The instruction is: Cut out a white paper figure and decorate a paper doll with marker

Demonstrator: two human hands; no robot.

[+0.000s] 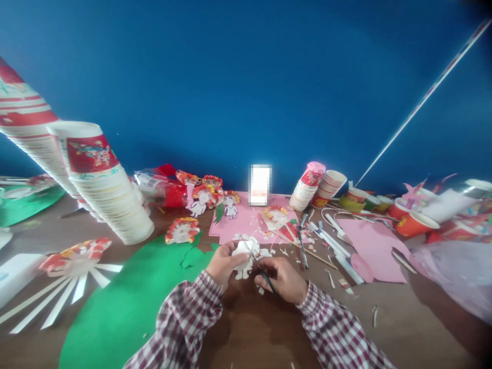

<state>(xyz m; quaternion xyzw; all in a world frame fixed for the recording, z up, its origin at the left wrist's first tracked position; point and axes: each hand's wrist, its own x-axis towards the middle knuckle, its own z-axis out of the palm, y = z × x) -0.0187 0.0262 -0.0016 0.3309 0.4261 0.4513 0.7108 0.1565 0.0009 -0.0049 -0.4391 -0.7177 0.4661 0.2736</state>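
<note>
Between the thumb and fingers of my left hand (223, 264) is a small white paper cutout (242, 261), shaped like a figure with two short legs. My right hand (283, 279) is closed around a slim dark tool (266, 275), whose thin tip reaches over the cutout's upper part. Whether it is a craft knife, a pen or scissors I cannot tell. Small white paper scraps (265, 252) lie just beyond the cutout. Behind it are pink sheets (226, 228), bearing more scraps and a ring cut from a patterned paper cup (275, 215).
Tall stacks of paper cups (111, 189) lean at the left, near a green sheet (123, 302) and a fringed cut cup (77, 261). White paper figures (230, 206) with patterned frills stand at the back. Rightward are smaller cup stacks (307, 187), white strips (334, 251) and orange cups (417, 225).
</note>
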